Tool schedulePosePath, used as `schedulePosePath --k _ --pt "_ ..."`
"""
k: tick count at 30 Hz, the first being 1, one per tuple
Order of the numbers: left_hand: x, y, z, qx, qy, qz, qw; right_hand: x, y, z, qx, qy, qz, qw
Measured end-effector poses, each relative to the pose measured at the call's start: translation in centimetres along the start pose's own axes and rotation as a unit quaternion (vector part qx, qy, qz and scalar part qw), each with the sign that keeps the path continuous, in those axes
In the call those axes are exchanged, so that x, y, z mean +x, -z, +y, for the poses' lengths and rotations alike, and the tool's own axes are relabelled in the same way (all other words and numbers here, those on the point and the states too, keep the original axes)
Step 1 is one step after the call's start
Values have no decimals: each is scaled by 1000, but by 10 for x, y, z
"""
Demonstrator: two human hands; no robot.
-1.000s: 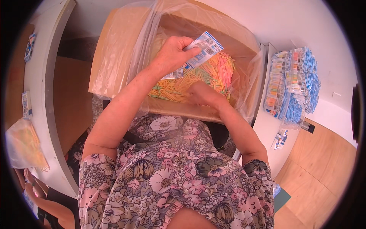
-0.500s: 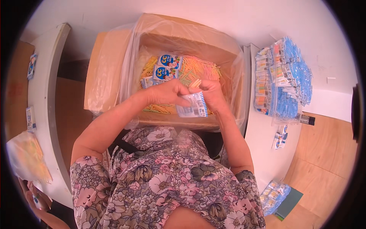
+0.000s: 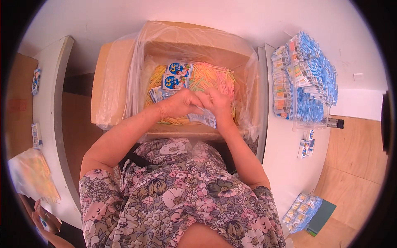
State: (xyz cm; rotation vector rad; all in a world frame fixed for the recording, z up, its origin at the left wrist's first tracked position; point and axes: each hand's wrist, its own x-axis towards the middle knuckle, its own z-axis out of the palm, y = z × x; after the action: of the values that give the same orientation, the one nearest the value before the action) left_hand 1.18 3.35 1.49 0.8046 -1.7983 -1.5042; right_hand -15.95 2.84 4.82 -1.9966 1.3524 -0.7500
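We find the left hand [image 3: 186,102] pinching a translucent, blue-printed plastic sachet [image 3: 205,118], right hand [image 3: 219,103] just alongside, finger state indeterminable: apparent filling, next needing the mouth held open.

Your left hand [image 3: 186,102] grips a small printed sachet [image 3: 205,119], your right hand [image 3: 218,103] close against it, above a plastic-lined cardboard box [image 3: 182,132] holding loose pastel sticks [image 3: 224,80] and blue-and-white packets [image 3: 174,82]. More sachets [image 3: 318,74] crowd your right.
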Motion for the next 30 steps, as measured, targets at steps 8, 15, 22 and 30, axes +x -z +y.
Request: schedulePosePath --k 8,15,22,30 --pt "-1 10 5 -30 86 -39 995 11 22 19 142 -83 18 986" --pt "4 10 6 -190 139 10 972 -17 26 53 -30 -39 -248 967" --pt "2 11 1 -241 131 48 960 -12 60 44 42 -36 -138 989" --pt "0 16 -1 -117 73 81 987 12 75 -7 403 -167 -123 891"
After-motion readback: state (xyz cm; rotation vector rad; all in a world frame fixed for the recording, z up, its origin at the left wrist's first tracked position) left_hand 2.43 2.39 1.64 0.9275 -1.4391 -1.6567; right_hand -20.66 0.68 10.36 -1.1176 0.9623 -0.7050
